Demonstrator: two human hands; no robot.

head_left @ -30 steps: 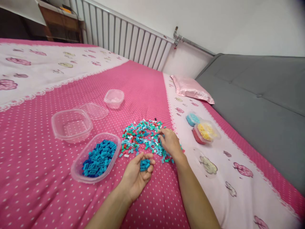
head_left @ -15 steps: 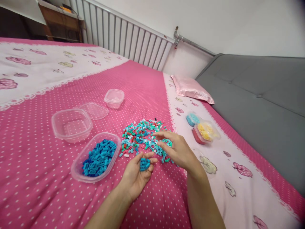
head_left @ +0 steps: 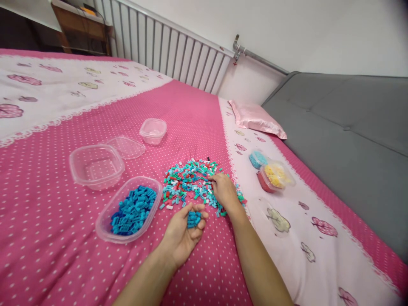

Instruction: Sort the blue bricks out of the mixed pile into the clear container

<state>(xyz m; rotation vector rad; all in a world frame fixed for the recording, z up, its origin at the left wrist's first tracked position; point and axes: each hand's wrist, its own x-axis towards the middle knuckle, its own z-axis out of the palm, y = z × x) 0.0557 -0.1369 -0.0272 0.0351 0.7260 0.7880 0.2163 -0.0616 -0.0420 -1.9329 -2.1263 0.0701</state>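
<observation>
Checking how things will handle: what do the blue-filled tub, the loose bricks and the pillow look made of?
Tub: likely clear, glossy plastic; pink bedding shows through its wall. Loose bricks: probably smooth, hard plastic, judging by crisp shapes. Pillow: satiny fabric, perhaps, from its sheen and folds.

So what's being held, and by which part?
The left hand cups a loose cluster of blue bricks from below; whether the right hand holds any can't be told.

Right hand (head_left: 225,191): moved forward onto the bricks (head_left: 188,174) within the past half second; fingers (head_left: 217,176), earlier spread, now drawn together. Right forearm (head_left: 256,259): shifted left, off a tree print (head_left: 279,220) it partly hid.
</observation>
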